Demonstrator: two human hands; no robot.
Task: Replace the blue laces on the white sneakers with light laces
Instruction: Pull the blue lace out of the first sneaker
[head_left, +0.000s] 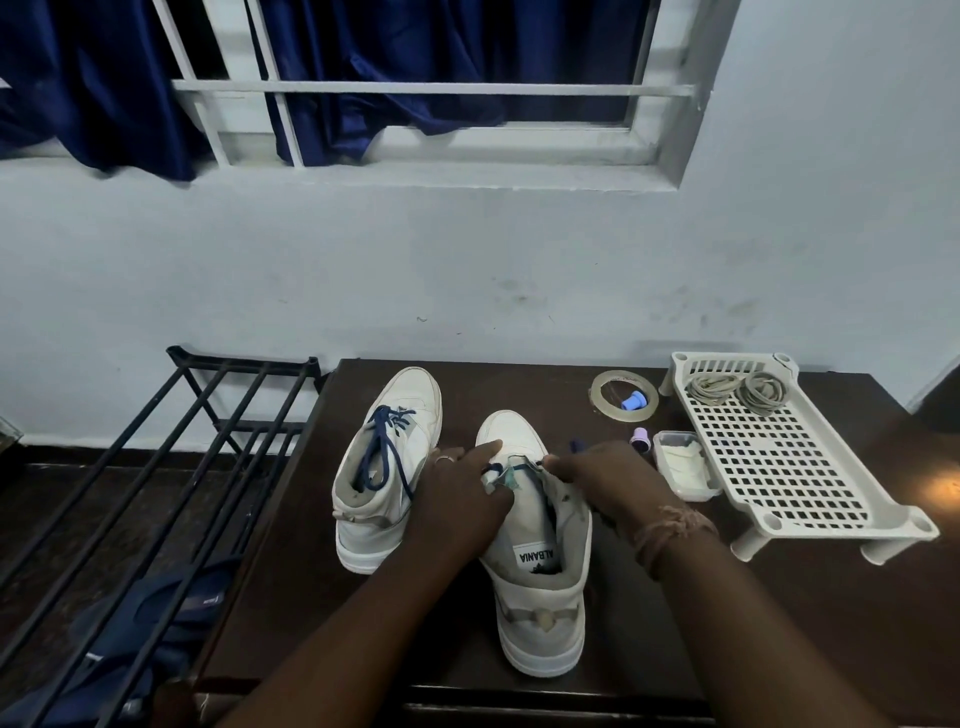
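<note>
Two white sneakers stand on a dark wooden table (597, 639), toes pointing away. The left sneaker (387, 467) keeps its blue lace (382, 447), loosened and trailing into the opening. The right sneaker (537, 577) sits between my hands. My left hand (462, 493) grips its left side near the tongue, fingers on the toe. My right hand (605, 480) pinches the blue lace (493, 469) at the top eyelets; most of that lace is hidden by my fingers. Two coiled light laces (740, 389) lie in the white tray.
A white perforated plastic tray (789, 467) stands at the right. Near it are a tape roll (623, 395) with a small blue cap, a purple cap (641, 439) and a small white container (683, 465). A black metal rack (156, 493) stands left of the table.
</note>
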